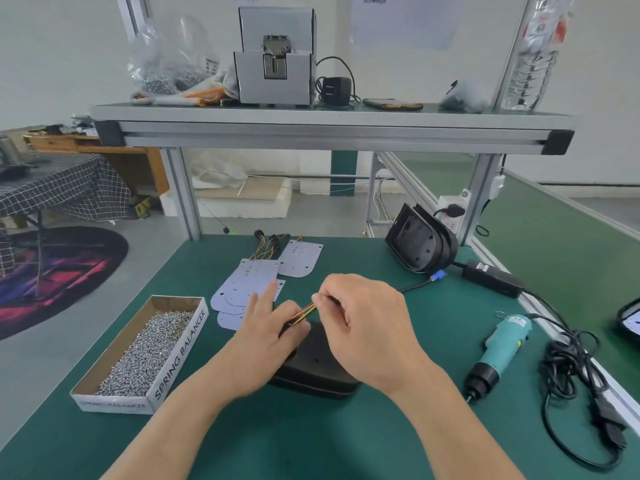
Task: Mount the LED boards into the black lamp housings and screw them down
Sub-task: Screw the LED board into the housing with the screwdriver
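Right grip [363, 323] pinches coloured wires [306, 310] over the black lamp housing [318, 372], left grip [266, 337] spread at its nine o'clock.

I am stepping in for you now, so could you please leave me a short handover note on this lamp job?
Left hand rests on the black plastic lamp housing, fingers straight.
Right hand pinches the red-yellow-green wire bundle above it.
White LED boards lie stacked behind; cardboard box of silver screws left; teal electric screwdriver right, untouched.
Done: no board visibly mounted.
Left: mount, screw down.
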{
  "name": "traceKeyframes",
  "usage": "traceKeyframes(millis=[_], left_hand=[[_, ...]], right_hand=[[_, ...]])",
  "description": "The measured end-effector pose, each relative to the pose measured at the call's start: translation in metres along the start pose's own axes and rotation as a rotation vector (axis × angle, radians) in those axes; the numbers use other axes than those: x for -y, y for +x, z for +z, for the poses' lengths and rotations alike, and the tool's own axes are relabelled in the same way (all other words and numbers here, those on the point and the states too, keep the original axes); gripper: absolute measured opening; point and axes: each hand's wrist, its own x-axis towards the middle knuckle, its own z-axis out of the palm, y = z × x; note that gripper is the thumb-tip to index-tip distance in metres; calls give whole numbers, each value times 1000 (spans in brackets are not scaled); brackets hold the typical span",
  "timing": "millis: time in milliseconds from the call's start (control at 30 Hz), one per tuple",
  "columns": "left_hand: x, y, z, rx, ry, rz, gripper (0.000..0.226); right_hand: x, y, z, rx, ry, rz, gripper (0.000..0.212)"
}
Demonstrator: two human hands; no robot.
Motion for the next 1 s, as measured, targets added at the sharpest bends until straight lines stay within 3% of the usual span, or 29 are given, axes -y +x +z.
traceKeyframes(millis=[133, 200, 300, 433, 567, 667, 767, 867, 1000], left_hand=[[-5, 0, -8, -43, -289, -4, 23], [-12, 1, -10, -144, -307, -11, 28], [-29, 6, -9, -269, -128, 0, 10], [-55, 14, -5, -375, 165, 59, 6], [-60, 16, -14, -281, 191, 179, 17], [-50, 10, -35, -74, -49, 209, 55], [-34, 6, -47, -37, -464, 130, 70], [-15, 12, -35, 48, -851, 168, 98], [-11, 19, -14, 211, -1106, 183, 89]], right_hand=[[0, 3, -11, 26, 78, 74, 29], [-7, 8, -25, 90, 148, 170, 29], [-4, 17, -45, 336, -14, 207, 22], [25, 17, -41, 555, -312, 108, 15], [18, 18, -32, 528, -293, 136, 15], [-6, 18, -33, 455, -27, 196, 31], [-22, 13, -37, 381, 213, 205, 34], [-27, 9, -36, 360, 442, 242, 31], [-25, 8, -30, 347, 511, 206, 27]])
